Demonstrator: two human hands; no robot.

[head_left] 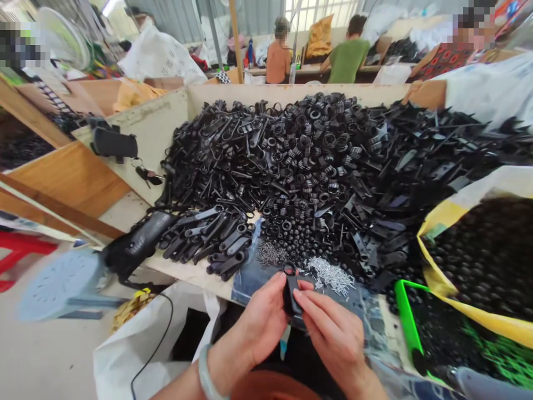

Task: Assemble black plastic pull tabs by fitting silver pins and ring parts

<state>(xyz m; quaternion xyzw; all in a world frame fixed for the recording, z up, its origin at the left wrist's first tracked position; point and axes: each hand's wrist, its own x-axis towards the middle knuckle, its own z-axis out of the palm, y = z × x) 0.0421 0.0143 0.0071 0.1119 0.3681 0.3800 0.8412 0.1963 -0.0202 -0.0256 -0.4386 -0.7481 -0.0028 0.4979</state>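
Note:
My left hand (260,322) and my right hand (333,333) meet at the table's near edge, both pinching one small black plastic part (290,294) held upright between thumbs and fingers. A pale bangle (205,375) circles my left wrist. Just beyond my fingers lie a heap of small metal pins (331,275) and a darker patch of tiny springs (270,254). Behind them spreads a huge pile of black plastic parts (316,166): rings, levers and flat arms.
A yellow-rimmed sack of black rings (487,255) stands at right, beside a green basket (406,319). A black pouch (137,241), keys (147,176) and a white sack (137,344) sit at left. A blue stool (58,283) is on the floor. Other people work at a far table (312,69).

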